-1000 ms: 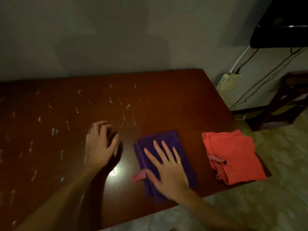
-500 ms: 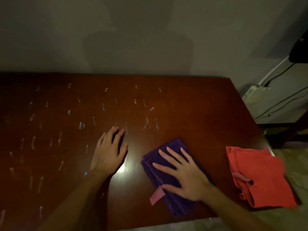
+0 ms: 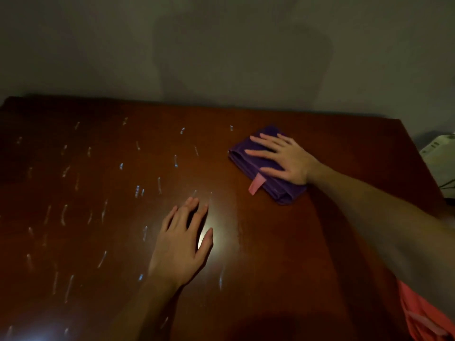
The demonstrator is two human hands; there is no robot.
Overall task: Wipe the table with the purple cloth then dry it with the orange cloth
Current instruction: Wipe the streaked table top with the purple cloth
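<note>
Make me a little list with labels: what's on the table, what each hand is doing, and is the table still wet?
table: dark reddish-brown wooden table
wiping cloth: folded purple cloth, toward the far right, pink tag showing
drying cloth: orange cloth, near right edge, mostly out of view, untouched
right hand: flat on the purple cloth, fingers spread
left hand: flat on bare wood, holding nothing
wetness: many water droplets on the left and middle
stage: wiping, drying not yet begun

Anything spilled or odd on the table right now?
Yes: pale wet streaks dot the table left of the purple cloth, still unwiped. The orange cloth overhangs the near right corner.
</note>
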